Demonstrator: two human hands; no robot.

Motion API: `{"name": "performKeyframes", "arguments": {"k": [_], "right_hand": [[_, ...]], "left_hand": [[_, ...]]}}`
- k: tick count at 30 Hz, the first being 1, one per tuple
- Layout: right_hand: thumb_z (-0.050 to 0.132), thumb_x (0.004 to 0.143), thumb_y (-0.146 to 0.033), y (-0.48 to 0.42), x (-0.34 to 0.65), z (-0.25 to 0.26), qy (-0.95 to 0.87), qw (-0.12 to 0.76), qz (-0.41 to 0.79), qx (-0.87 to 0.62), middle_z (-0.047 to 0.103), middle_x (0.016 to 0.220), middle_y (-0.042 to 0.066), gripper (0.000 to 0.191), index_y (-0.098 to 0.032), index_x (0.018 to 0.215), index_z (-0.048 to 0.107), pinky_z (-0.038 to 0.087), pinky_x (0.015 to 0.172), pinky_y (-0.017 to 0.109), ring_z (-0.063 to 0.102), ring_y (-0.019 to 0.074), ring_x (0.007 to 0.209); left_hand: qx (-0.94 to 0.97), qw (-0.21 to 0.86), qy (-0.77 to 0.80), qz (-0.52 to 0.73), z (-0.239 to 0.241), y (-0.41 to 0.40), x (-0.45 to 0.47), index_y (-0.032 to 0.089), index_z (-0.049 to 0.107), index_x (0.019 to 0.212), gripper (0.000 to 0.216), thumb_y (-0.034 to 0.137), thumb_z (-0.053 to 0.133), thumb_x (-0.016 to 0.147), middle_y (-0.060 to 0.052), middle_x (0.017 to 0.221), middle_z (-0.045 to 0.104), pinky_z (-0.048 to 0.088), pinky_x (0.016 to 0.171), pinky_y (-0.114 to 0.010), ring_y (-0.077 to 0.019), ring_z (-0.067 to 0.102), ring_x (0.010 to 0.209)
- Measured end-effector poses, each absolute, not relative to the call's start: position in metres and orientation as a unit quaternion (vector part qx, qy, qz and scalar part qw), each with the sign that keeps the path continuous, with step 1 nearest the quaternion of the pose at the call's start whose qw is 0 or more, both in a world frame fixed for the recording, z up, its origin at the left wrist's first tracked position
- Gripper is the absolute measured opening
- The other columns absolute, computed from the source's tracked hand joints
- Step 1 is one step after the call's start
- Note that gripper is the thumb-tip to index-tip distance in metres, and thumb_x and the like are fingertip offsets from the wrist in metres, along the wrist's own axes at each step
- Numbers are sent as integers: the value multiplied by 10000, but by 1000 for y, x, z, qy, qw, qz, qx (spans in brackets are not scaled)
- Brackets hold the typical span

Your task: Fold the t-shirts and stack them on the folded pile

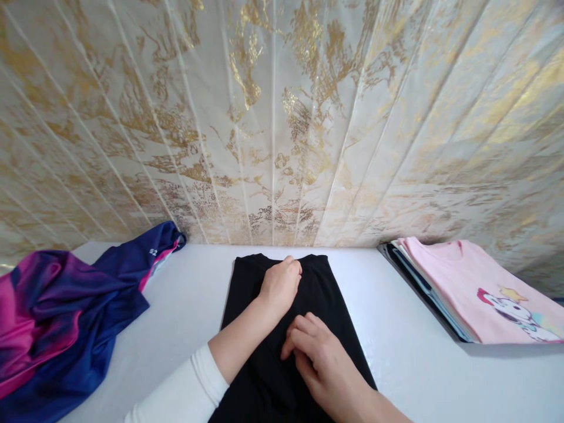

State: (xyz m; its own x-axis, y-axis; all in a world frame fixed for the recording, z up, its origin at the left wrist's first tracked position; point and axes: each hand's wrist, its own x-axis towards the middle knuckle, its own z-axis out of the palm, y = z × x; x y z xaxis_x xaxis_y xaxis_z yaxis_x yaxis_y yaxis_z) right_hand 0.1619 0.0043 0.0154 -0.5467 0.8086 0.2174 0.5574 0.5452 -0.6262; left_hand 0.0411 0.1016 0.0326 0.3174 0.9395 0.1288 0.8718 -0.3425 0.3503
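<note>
A black shirt (pixel 348 358) lies folded into a long panel in front of me, its neckline at the far end. Near that neckline, my left hand (pixel 281 285) is closed, its fingertips bent down against the cloth. My right hand (pixel 318 352) rests lower on the same shirt, fingers curled and thumb tucked under in a pinch. Exactly how much fabric either hand grips is hidden by the fingers. A white sleeve covers my left forearm; the right forearm shows bare.
On the left, a crumpled navy and pink garment (pixel 83 305) lies loose on the white table (pixel 185 329). To the right sits a stack of folded clothes, topped by a pink T-shirt (pixel 458 282) with a cartoon print. Behind the table rises a gold-patterned panelled wall (pixel 273 129).
</note>
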Motion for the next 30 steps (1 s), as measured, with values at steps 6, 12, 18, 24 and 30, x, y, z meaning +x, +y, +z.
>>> {"name": "performKeyframes", "arguments": {"k": [6,12,18,24,30], "right_hand": [[376,723,75,1,162,18,-847,248,251,-398,559,836,20,351,-210,802,564,378,761,327,479,180,799],[383,715,82,2,162,17,-848,246,251,-397,557,853,16,358,-210,817,562,371,793,326,488,175,819],[382,720,78,1,163,17,-850,241,244,-401,558,856,14,359,-213,818,568,366,831,343,496,176,825],[385,725,71,1,162,16,-851,243,237,-400,556,853,15,356,-214,826,571,371,828,347,489,178,814],[380,728,74,1,163,16,-851,245,240,-399,555,847,14,360,-214,826,572,372,824,346,484,176,805]], "left_hand": [[792,98,576,177,31,109,34,209,620,885,172,198,461,948,-27,958,641,444,695,-265,-182,648,806],[776,93,588,208,44,127,8,194,624,885,169,194,464,939,-42,951,665,440,761,-281,-204,632,894],[842,113,494,187,44,119,17,224,655,838,103,154,588,870,11,930,669,435,775,-244,-170,617,901],[857,90,472,184,30,114,27,210,640,814,110,139,585,877,2,900,642,434,784,-259,-177,594,911],[840,79,498,200,26,115,27,204,610,855,124,175,515,929,-4,909,620,434,763,-250,-164,591,884]]}}
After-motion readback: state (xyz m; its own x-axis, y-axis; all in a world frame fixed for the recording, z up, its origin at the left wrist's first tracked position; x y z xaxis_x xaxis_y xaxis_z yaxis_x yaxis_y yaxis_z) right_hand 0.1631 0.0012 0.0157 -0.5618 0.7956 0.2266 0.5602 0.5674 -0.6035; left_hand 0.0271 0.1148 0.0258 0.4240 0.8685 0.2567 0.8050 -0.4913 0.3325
